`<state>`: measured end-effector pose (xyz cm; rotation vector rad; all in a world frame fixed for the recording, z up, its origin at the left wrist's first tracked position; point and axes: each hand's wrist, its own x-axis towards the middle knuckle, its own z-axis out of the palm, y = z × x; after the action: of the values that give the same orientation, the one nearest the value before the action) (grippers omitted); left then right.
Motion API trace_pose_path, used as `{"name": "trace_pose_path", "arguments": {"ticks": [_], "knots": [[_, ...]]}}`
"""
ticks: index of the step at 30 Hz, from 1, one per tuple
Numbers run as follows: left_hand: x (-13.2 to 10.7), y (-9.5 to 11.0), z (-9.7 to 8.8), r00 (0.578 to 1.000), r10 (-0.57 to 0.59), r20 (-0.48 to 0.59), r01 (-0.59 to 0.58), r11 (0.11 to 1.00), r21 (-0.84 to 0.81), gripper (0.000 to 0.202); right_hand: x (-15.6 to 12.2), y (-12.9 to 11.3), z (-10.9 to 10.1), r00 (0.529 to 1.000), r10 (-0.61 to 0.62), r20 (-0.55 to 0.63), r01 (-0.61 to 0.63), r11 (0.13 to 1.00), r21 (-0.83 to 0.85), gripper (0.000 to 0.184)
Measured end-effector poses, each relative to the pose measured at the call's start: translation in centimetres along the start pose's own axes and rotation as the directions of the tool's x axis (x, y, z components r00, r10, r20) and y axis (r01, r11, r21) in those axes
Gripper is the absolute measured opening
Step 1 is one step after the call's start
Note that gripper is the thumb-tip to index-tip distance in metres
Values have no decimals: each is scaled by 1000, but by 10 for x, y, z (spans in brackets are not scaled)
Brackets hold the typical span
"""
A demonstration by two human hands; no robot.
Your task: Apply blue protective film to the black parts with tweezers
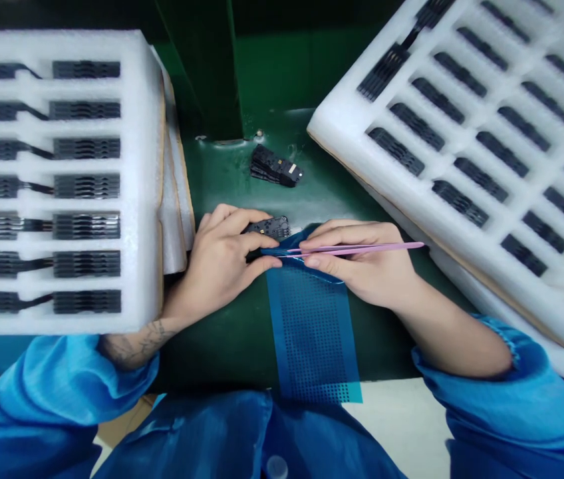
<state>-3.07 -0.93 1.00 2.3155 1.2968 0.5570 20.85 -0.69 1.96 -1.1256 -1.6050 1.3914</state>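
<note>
My left hand (222,256) grips a small black electronic module (268,228) between thumb and fingers, with its gold contacts showing on top. My right hand (356,259) holds slim pink tweezers (356,248) in a pencil grip. Their tips reach left to the underside of the module, next to my left fingers, and the exact contact is hidden. Below my hands lies a blue perforated mat (312,332), its curled upper end under my right fingers. A small stack of similar black modules (275,166) lies farther forward on the green bench.
White foam trays with rows of black parts in slots stand on both sides: one at left (140,179), one tilted at right (334,126). A dark green post (202,66) rises behind the bench (227,346). Blue sleeves (47,399) cover my forearms.
</note>
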Motion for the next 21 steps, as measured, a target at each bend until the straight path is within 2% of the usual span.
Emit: {"name": "trace_pose_path", "arguments": {"ticks": [7,11,14,21], "knots": [[-1,-1,0,1000,16,7,-17,999,34,22,-2,1,-1,997,78,-8,-78,997,-23,15],[0,1,1,1000,-1,-4,2,1000,29,18,-4,0,2,988,105,-112,-112,992,-58,15],[0,1,2,1000,2,-11,-1,999,32,18,-4,-1,7,985,72,-155,-89,990,-107,13],[-1,1,3,999,26,-29,-25,998,52,21,-2,-2,11,988,4,-151,-32,983,-182,8]]}}
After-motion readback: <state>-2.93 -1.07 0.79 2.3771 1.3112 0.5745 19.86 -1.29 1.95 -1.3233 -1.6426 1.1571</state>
